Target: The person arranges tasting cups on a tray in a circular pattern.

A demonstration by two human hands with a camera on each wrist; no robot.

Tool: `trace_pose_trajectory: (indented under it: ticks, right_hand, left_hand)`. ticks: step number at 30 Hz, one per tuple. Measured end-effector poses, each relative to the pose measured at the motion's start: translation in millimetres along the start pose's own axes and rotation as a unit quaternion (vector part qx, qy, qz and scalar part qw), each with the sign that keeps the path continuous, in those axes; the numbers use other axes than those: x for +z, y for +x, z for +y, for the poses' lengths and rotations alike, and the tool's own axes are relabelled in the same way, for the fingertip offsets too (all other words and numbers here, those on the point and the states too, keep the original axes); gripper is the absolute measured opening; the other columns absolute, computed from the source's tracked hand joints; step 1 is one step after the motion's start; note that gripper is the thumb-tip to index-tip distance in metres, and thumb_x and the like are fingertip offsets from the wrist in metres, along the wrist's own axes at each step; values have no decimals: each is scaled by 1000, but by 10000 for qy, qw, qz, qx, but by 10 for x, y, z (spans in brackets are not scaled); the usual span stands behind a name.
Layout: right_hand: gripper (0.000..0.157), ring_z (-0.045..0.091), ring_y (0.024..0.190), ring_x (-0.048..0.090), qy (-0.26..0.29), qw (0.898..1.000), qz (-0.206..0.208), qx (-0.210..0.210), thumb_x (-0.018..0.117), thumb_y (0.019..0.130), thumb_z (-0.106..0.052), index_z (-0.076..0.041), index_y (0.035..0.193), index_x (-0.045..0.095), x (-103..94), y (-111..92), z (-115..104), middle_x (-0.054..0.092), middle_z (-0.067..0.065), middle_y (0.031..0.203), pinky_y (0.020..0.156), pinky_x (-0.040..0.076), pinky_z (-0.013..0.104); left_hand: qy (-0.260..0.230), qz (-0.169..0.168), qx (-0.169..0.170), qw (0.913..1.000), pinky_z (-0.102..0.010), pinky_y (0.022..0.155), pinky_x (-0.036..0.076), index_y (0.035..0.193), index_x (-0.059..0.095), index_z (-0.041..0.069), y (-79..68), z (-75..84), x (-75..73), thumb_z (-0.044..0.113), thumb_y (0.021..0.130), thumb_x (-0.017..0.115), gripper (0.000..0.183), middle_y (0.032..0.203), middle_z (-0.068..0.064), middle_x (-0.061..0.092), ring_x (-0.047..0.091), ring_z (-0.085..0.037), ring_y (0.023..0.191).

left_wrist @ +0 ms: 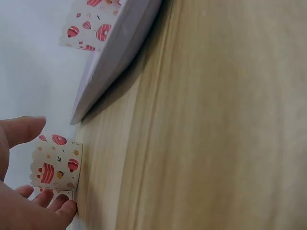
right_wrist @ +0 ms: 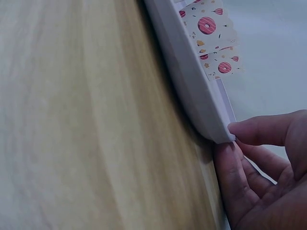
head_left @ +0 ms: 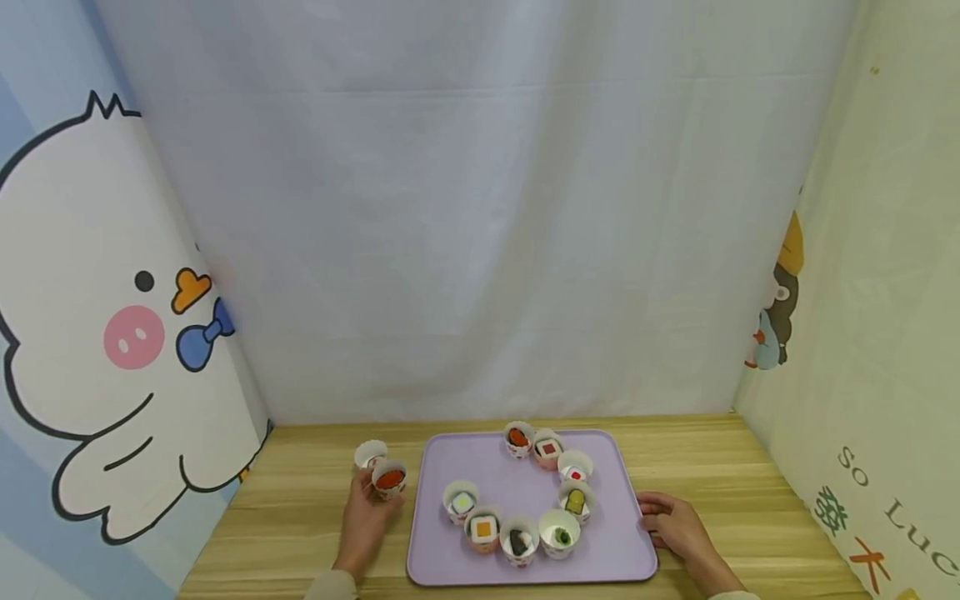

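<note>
My left hand (head_left: 365, 518) is low on the table, left of the tray, around a paper baking cup (head_left: 389, 481) with an orange-red filling. In the left wrist view this printed cup (left_wrist: 56, 160) stands on the wood; the thumb is extended with a gap beside it, and the other fingers reach along its opposite side. Another white paper cup (head_left: 371, 454) stands just behind. At the right edge of the lilac tray (head_left: 491, 462), my right hand (head_left: 672, 527) pinches the rim. The right wrist view shows the thumb over the rim and fingers (right_wrist: 230, 167) below it.
On the tray several filled paper cups form a curve, among them one with orange-red filling (head_left: 518, 439), one with a yellow-green piece (head_left: 575, 502) and one with a dark piece (head_left: 520, 542). A pale curtain (head_left: 465, 250) hangs behind the wooden table (head_left: 300, 467), with printed side panels.
</note>
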State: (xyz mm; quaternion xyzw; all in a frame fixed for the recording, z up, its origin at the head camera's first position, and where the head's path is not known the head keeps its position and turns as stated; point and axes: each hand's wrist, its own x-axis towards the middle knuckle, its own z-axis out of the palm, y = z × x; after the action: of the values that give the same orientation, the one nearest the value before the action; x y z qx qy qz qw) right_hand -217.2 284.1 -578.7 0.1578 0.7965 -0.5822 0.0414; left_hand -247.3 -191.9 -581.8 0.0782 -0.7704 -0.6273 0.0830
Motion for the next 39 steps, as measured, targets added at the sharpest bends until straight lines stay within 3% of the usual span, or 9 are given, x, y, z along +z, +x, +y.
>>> trace_pose_trajectory:
  ticks: [4, 7, 17, 21, 30, 34, 39]
  right_hand:
    - [48, 12, 74, 62, 1, 10000, 1, -5, 66, 77, 5, 8, 125, 60, 2, 3, -3, 67, 6, 96, 61, 54, 30]
    - [49, 12, 74, 61, -20, 10000, 17, -2, 66, 77, 6, 7, 125, 60, 3, 8, 0, 67, 6, 96, 61, 54, 30]
    - [49, 14, 75, 62, -71, 10000, 53, -5, 67, 77, 6, 8, 125, 60, 7, -3, -20, 67, 7, 97, 61, 55, 31]
    - [49, 14, 76, 62, -80, 10000, 54, -10, 67, 77, 5, 7, 125, 60, 5, -7, -30, 68, 8, 98, 62, 55, 32]
    - [49, 13, 76, 62, -144, 9999, 81, -3, 67, 76, 4, 6, 125, 61, 1, -1, -21, 68, 5, 96, 62, 54, 31]
    - [49, 14, 78, 62, -124, 9999, 73, -32, 68, 77, 4, 6, 125, 61, 7, -10, -26, 68, 6, 97, 62, 54, 31]
    - [49, 14, 78, 63, -121, 9999, 65, -50, 67, 77, 4, 7, 125, 61, 5, -20, -40, 68, 7, 98, 62, 55, 32]
  left_hand:
    - [34, 9, -113, 9999, -18, 92, 47, 144, 33, -1, 40, 14, 2, 2, 83, 71, 72, 142, -27, 50, 54, -37, 127]
    - [231, 83, -144, 9996, -15, 87, 44, 143, 37, 1, 76, 16, 4, 4, 82, 72, 70, 139, -25, 54, 56, -35, 124]
    - [753, 194, -48, 9970, -29, 90, 47, 136, 45, 1, 134, -3, 6, 8, 80, 75, 63, 128, -25, 61, 60, -33, 115]
    - [938, 246, -30, 9953, -30, 88, 47, 131, 49, 2, 148, -20, 6, 11, 80, 77, 59, 122, -23, 64, 61, -29, 109]
    - [1071, 269, -43, 9939, -38, 95, 46, 134, 50, 4, 140, -36, -24, 16, 81, 78, 61, 126, -24, 63, 60, -34, 116]
    - [1123, 254, 43, 9933, -41, 96, 47, 133, 51, 4, 94, 3, -49, 17, 80, 79, 61, 124, -24, 63, 60, -34, 116]
    - [1073, 176, 149, 9940, -37, 94, 50, 133, 50, 1, 44, 123, -86, 18, 79, 81, 64, 125, -26, 63, 61, -35, 116]
